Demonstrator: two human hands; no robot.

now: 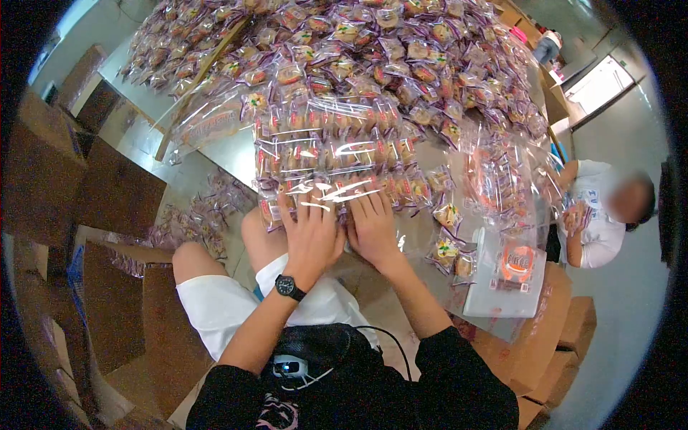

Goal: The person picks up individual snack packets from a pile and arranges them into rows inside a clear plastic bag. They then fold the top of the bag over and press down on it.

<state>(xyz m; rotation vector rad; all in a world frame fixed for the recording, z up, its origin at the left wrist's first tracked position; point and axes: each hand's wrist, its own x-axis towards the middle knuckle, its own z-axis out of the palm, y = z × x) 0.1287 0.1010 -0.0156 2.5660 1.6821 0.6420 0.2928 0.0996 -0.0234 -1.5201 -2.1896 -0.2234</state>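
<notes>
Rows of small wrapped snack packets lie side by side under a clear plastic bag on the table. My left hand rests on the near left part of this bag, its fingers stretched out over the front row. Beside it my right hand lies on the front row too, with fingers extended and nothing gripped. The fingertips of both hands are partly covered by glare or film. Loose packets lie just right of the bag.
A large heap of wrapped packets covers the far side. Cardboard boxes stand at the left. Stacked printed plastic bags lie at the right. Another person sits at the right, holding packets.
</notes>
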